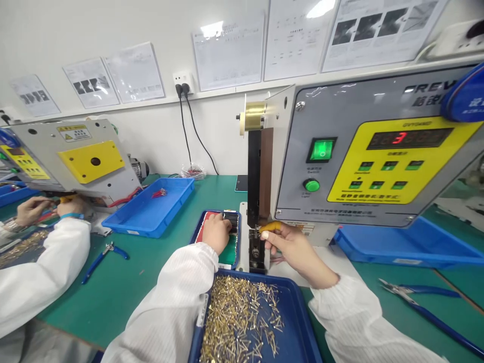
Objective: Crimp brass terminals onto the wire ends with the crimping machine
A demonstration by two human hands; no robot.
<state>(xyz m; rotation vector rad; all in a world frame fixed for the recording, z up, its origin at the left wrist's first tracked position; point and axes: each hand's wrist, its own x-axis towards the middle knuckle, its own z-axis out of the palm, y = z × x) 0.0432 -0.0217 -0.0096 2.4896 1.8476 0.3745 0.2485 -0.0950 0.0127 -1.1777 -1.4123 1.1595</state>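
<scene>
My left hand (217, 232) reaches into a small blue tray (237, 252), its fingers bent down against a row of short black wires (231, 218); the fingertips are hidden. Red pieces lie to its left in that tray. At the black press head (257, 249) of the machine (302, 151), my right hand (289, 242) is closed in a pinch, a yellow cover on one finger. Whatever sits between its thumb and finger is too small to make out. Just below both hands stands a dark blue tray (298, 307) of loose gold-coloured metal pins (236, 317).
Blue-handled cutters (416, 297) lie at right, and blue pliers (104, 259) at left. A blue tray (149, 222) with a few red wires is behind. Another blue tray (408, 252) stands right. A co-worker's hands (70, 206) are at a second machine (75, 156).
</scene>
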